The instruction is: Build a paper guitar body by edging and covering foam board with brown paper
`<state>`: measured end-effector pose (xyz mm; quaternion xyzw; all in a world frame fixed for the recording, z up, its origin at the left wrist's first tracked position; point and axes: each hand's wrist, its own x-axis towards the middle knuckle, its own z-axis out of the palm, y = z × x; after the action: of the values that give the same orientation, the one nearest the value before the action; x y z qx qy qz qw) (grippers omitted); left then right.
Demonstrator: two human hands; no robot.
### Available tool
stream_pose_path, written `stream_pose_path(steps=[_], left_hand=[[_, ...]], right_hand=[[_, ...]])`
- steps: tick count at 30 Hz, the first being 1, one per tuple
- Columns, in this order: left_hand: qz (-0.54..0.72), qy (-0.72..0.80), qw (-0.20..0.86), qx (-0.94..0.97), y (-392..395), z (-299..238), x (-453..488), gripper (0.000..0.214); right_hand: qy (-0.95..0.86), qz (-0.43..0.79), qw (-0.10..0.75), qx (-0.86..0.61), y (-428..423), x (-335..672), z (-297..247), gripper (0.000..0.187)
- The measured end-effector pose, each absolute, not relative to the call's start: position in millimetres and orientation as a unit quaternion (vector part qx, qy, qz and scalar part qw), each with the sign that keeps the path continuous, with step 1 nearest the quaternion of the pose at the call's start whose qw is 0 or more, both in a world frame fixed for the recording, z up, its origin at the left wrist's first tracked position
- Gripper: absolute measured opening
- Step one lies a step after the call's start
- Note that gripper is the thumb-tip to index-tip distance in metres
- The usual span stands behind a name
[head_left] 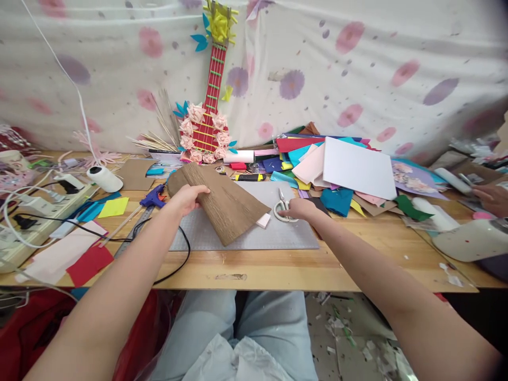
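My left hand (189, 199) grips a brown crinkled crepe paper sheet (234, 211) by its left part, thumb on top, tilted over the grey cutting mat (293, 239). At the mat's right side, my right hand (300, 208) has its fingers closed at the white handles of a pair of scissors (282, 197), whose blades point away from me. Between paper and scissors lies a small white piece (263, 220). A blue glue gun (154, 197) rests left of the paper. Behind it stands a red paper guitar (210, 106) trimmed with pink paper roses.
Coloured paper sheets (305, 164) are heaped at the back right. A power strip (39, 227) with cables, a thread spool (105, 179) and paper scraps (90, 263) occupy the left. Another person's hand (492, 199) shows at the far right, near a white device (468, 241).
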<state>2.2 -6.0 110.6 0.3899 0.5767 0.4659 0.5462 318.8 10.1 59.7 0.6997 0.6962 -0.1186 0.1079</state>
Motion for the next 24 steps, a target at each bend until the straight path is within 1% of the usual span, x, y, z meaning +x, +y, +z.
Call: stream_pose_path(steps=[3, 5, 8, 10, 11, 13, 17, 19, 21, 24], left_hand=[[0.415, 0.601, 0.536, 0.424, 3, 124, -11, 0.039], [0.363, 0.627, 0.518, 0.454, 8, 131, -22, 0.042], [0.283, 0.659, 0.478, 0.507, 15, 137, -36, 0.049], [0.224, 0.663, 0.444, 0.560, 17, 141, -44, 0.054], [0.194, 0.657, 0.426, 0.591, 18, 145, -47, 0.057], [0.135, 0.627, 0.394, 0.658, 19, 154, -53, 0.064], [0.035, 0.533, 0.368, 0.761, 25, 184, -63, 0.074], [-0.013, 0.518, 0.341, 0.784, 29, 201, -63, 0.076], [-0.070, 0.541, 0.281, 0.790, 32, 217, -58, 0.078], [-0.137, 0.577, 0.150, 0.791, 34, 234, -41, 0.077]], right_hand=[[0.670, -0.137, 0.087, 0.724, 16, 319, 66, 0.036], [0.662, -0.194, 0.062, 0.721, 20, 326, 75, 0.033], [0.666, -0.332, -0.030, 0.667, 22, 337, 89, 0.030], [0.681, -0.376, -0.099, 0.621, 23, 339, 96, 0.027], [0.697, -0.370, -0.117, 0.603, 23, 339, 99, 0.028], [0.739, -0.320, -0.127, 0.579, 24, 333, 102, 0.033], [0.792, -0.170, -0.122, 0.573, 33, 315, 109, 0.058], [0.816, -0.100, -0.121, 0.557, 39, 306, 117, 0.070], [0.840, -0.056, -0.096, 0.531, 45, 297, 129, 0.075], [0.868, -0.042, -0.039, 0.493, 51, 284, 153, 0.076]])
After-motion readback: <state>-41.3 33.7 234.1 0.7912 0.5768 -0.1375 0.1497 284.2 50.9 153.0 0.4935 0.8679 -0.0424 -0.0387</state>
